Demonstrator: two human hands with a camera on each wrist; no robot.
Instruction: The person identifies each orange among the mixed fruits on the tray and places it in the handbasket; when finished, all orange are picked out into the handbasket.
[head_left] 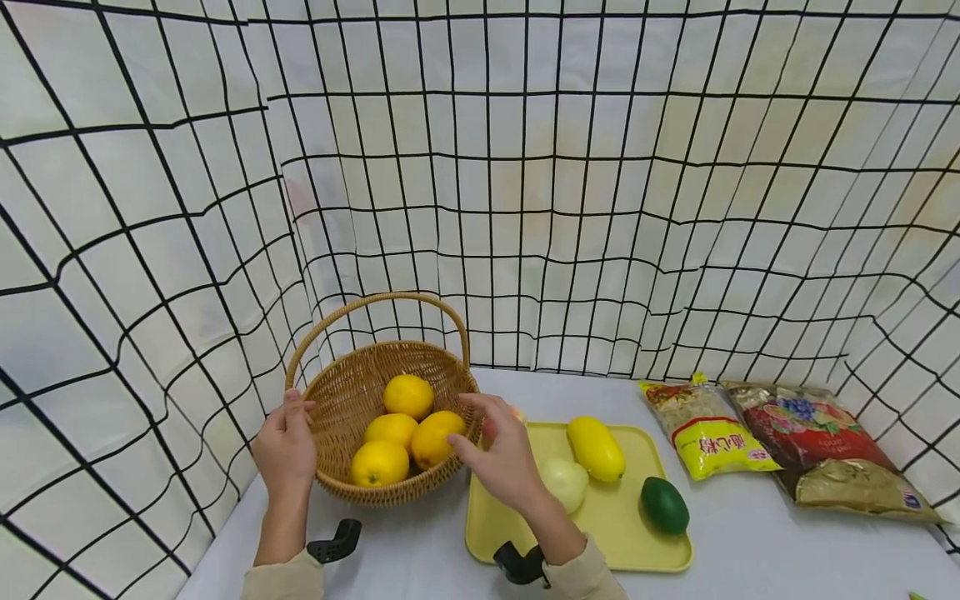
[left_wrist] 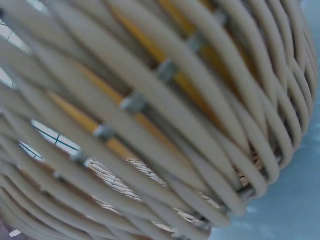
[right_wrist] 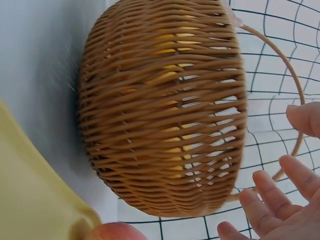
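A brown wicker basket (head_left: 390,493) with a tall arched handle (head_left: 405,295) stands on the white table, its mouth tilted towards me. Several yellow lemons (head_left: 380,463) lie inside it. At the left rim, near the handle's foot, my left hand (head_left: 288,442) pinches the edge between thumb and fingers. My right hand (head_left: 502,458) is beside the right rim, fingers spread and slightly bent, holding nothing. The right wrist view shows its fingers (right_wrist: 272,195) apart from the wicker side. Weave of the basket (left_wrist: 150,100) fills the left wrist view, with yellow showing through the gaps.
Right of the basket, a yellow tray (head_left: 495,533) holds a pale green round item (head_left: 564,483), a long yellow fruit (head_left: 596,448), a dark green avocado (head_left: 664,506) and a partly hidden red apple (right_wrist: 116,232). Two food bags (head_left: 712,429) lie farther right. Black-lined white netting encloses the table.
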